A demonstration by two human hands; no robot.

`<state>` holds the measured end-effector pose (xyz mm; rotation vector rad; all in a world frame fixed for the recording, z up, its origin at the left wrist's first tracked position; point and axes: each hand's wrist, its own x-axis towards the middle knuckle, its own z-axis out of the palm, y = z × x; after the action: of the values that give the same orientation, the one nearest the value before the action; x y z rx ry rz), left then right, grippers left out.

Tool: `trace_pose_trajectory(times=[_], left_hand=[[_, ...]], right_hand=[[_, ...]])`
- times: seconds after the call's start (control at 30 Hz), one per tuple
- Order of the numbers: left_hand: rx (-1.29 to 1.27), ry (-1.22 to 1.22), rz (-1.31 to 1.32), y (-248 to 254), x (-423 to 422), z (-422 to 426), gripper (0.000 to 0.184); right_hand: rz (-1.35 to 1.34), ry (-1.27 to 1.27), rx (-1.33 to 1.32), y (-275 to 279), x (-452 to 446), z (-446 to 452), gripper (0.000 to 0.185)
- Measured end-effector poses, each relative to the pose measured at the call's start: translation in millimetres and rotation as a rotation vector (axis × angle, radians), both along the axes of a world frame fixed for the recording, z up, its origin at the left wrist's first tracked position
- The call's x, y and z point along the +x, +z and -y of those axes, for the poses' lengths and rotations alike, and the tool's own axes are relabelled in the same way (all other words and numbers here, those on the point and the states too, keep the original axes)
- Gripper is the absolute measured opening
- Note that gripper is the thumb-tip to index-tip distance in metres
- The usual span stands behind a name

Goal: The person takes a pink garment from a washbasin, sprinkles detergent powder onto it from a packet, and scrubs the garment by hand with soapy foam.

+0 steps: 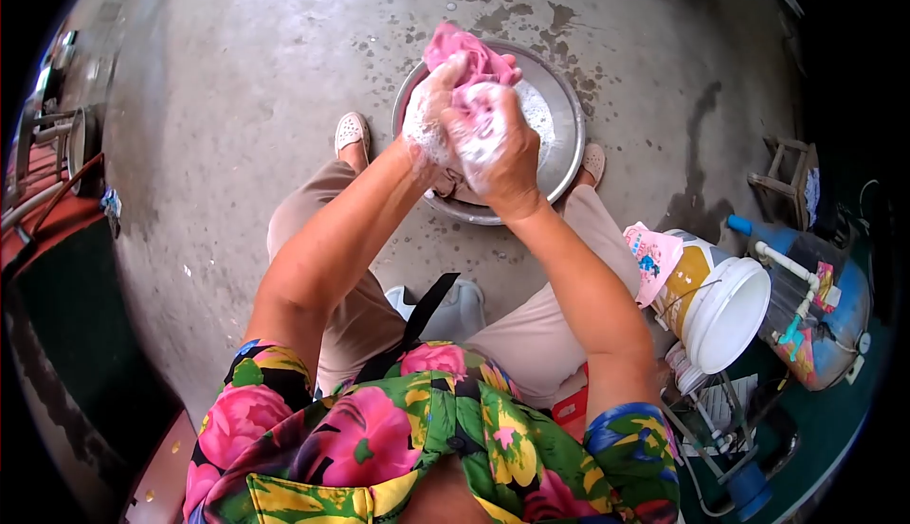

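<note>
A soapy pink cloth point(474, 60) is bunched up between my two hands, above a round metal basin point(574, 135) on the floor. My left hand point(436, 112), coated in suds, grips the cloth from the left side. Beside it, my right hand point(498, 135) is closed on the cloth's lower part, with thick foam over the fingers. Water with white foam point(536, 117) shows in the right part of the basin. Some darker wet fabric point(460, 189) lies at the near edge of the basin, partly hidden under my wrists.
A white and yellow bucket point(706, 282) with a pink packet point(651, 257) stands right of my knee. Behind it are a blue tank with pipes point(806, 278) and a small wooden stool point(787, 178). Wet patches mark the concrete floor point(284, 41).
</note>
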<state>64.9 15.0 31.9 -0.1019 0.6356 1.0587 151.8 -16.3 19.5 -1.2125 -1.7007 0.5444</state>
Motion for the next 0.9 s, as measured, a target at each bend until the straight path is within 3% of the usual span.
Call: trace_pose_trajectory(times=[0.07,0.13,0.2,0.27,0.37,0.4,0.47,0.53,0.6,0.67,0.73,0.8,0.83,0.9], left_hand=[[0.305,-0.063,-0.265,-42.7,1.2,11.1,0.027],[0.041,0.007,-0.125,-19.7,18.5,25.8,0.030],[0.031,0.011,-0.038,-11.5,23.7,28.2,0.029],[-0.011,0.059,-0.088,9.2,19.7,17.1,0.030],[0.143,-0.083,0.267,-41.9,-8.8,5.3,0.024],[0.173,-0.155,0.420,-61.0,-12.8,3.9,0.022],[0.008,0.059,-0.051,-32.8,22.1,23.2,0.013],[0.019,0.003,0.051,3.0,28.7,32.4,0.018],[-0.040,0.011,0.033,-2.4,24.6,19.4,0.019],[0.050,0.093,-0.019,0.1,13.6,2.8,0.024],[-0.023,0.027,-0.111,-3.9,4.2,-5.9,0.020],[0.036,-0.049,-0.221,-21.0,7.1,16.1,0.012],[0.084,-0.041,-0.273,-19.9,15.5,24.1,0.012],[0.100,-0.020,-0.092,-14.0,23.4,23.8,0.017]], right_hand=[[0.050,0.043,-0.072,-17.0,11.2,-8.8,0.022],[-0.151,-0.170,-0.146,-7.1,26.2,-35.4,0.022],[-0.139,-0.361,-0.105,-12.3,38.4,-45.5,0.024],[-0.204,-0.185,-0.045,-12.4,23.0,-32.1,0.023],[0.080,0.060,0.096,-4.3,2.9,-0.6,0.019],[0.034,0.046,0.072,-8.8,4.3,-2.2,0.013],[-0.006,0.009,0.046,-18.6,26.5,-27.5,0.019],[-0.052,-0.291,-0.172,-16.0,40.5,-50.1,0.017],[-0.184,-0.238,-0.051,-22.6,37.0,-48.8,0.018],[-0.106,-0.086,-0.065,9.2,9.1,-16.1,0.014],[0.039,0.056,0.097,2.0,1.2,-0.3,0.020],[0.034,0.029,-0.098,-7.1,14.3,-12.4,0.020],[-0.113,-0.001,-0.142,-8.9,26.4,-24.2,0.016],[-0.150,-0.202,-0.174,-12.2,36.2,-40.0,0.008]])
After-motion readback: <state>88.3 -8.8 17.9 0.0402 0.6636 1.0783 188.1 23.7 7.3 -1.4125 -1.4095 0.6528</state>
